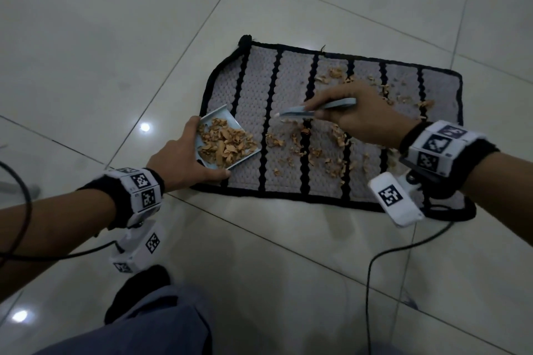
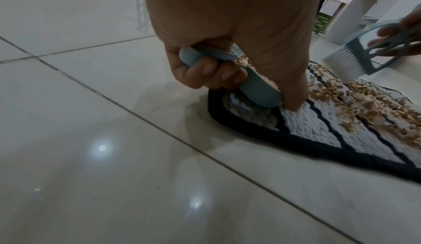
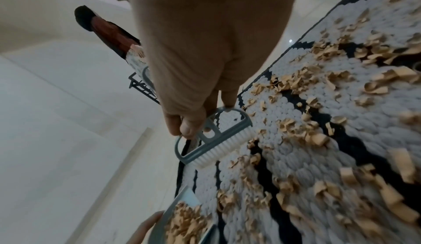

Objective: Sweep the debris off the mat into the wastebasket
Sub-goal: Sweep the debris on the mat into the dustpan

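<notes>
On the tiled floor lay a knobbly grey mat (image 1: 251, 89) with black wavy stripes, where the left hand (image 1: 178, 161) gripped a pale-blue dustpan (image 1: 245, 159) already heaped with curled tan debris (image 1: 331, 153), while the right hand (image 1: 357, 115) pinched a small blue brush (image 1: 300, 112) with white bristles just above the scattered shavings. Sweeping looked only partly done (much still littered the middle and far end), so the next stroke probably needed to drag shavings toward the pan's lip; no wastebasket could be identified with certainty.
</notes>
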Demonstrator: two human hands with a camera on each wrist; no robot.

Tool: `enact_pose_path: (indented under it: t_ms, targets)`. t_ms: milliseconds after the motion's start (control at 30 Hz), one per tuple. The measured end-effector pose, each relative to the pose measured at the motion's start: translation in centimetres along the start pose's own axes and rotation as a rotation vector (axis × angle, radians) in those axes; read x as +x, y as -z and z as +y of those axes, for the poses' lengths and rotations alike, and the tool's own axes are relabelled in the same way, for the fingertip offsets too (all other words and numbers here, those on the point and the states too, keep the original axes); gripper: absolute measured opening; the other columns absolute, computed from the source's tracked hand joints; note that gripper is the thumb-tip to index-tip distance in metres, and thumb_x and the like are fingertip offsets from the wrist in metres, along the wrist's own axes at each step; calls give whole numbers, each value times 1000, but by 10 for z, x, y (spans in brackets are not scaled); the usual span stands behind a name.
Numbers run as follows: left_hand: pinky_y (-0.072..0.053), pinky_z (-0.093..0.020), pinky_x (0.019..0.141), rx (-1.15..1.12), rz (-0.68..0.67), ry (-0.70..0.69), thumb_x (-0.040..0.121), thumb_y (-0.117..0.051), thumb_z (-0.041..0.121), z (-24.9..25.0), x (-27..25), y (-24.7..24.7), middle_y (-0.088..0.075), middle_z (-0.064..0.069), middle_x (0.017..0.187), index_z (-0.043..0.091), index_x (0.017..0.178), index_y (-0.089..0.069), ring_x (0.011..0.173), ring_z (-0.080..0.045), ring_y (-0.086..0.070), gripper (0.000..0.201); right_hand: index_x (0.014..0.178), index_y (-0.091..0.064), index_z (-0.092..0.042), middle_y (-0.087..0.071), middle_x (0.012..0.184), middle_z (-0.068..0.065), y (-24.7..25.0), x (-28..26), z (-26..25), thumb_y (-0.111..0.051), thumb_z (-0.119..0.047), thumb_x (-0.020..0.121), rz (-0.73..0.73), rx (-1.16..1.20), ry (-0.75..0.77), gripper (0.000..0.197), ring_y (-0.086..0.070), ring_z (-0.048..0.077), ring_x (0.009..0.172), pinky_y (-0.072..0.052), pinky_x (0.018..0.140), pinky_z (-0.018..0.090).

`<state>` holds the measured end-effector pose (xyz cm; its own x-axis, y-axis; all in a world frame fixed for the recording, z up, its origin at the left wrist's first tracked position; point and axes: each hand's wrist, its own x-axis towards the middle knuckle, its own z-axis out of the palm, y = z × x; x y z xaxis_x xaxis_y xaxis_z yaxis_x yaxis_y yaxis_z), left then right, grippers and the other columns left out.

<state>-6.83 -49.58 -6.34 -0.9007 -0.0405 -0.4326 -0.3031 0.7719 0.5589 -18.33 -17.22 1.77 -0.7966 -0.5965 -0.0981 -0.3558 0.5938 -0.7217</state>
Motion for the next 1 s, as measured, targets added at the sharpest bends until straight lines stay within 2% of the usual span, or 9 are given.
enact_pose_path:
  t_ms: [67,133,333,400,533,633,733,833,1000]
  targets:
    - [-58,-45,83,-7,6,-5,45,-81,74,1,-2,-1,-63,6,119,34,140,-20,95,-23,-67,120,109,-69,-16,-67,103,-10,1,-10,-9,-69,-12,89,6,18,-7,20,-60,-9,91,-47,75,5]
    - [-58,-45,83,-11,14,-7,44,-81,75,2,-3,0,-63,7,118,35,140,-20,96,-23,-67,120,107,-68,-17,-65,103,-14,-1,-17,-13,-70,-15,89,-71,67,-75,18,-61,-8,93,-48,76,7]
    - [-57,-46,87,17,8,-12,44,-83,73,6,-8,0,-63,5,123,34,144,-17,101,-23,-67,126,95,-70,-9,-72,96,1,-22,-27,-11,-69,-11,90,-267,125,-139,6,-66,3,85,-54,75,15]
    - [-56,-46,89,12,0,-11,41,-81,77,6,-10,-1,-62,5,124,35,145,-16,103,-23,-66,129,93,-70,-7,-73,95,7,-27,-21,-6,-68,-10,90,-211,145,-160,5,-67,7,84,-56,74,18]
    - [-55,-45,92,5,-25,-4,40,-81,77,9,-10,-2,-63,5,126,38,147,-12,105,-22,-66,134,91,-71,-5,-72,92,9,-28,-7,3,-66,-9,91,-12,117,-205,6,-68,17,87,-58,84,40]
    - [-56,-44,91,3,-37,-19,41,-82,76,12,-10,-3,-64,6,125,38,147,-12,104,-21,-66,132,91,-70,-4,-72,91,9,-22,-3,-2,-66,-8,90,116,85,-185,5,-68,17,86,-58,82,40]
    - [-56,-44,92,10,-45,-30,44,-84,73,13,-11,-4,-63,6,126,37,147,-12,104,-21,-66,131,92,-70,-4,-72,91,9,-21,-8,-13,-67,-8,90,19,169,-158,5,-69,17,87,-59,81,36]
    - [-55,-44,93,20,-50,-26,45,-85,71,13,-11,-4,-62,4,127,35,148,-11,106,-22,-66,132,90,-71,-5,-73,89,8,-30,-13,-16,-67,-8,90,-115,115,-160,6,-68,15,84,-59,80,36]
    - [-55,-45,93,22,-72,-23,35,-76,83,14,-10,-2,-61,2,129,38,148,-9,107,-24,-66,138,88,-70,-6,-72,88,7,-31,-3,-2,-67,-9,90,106,89,-218,5,-67,18,86,-58,83,45]
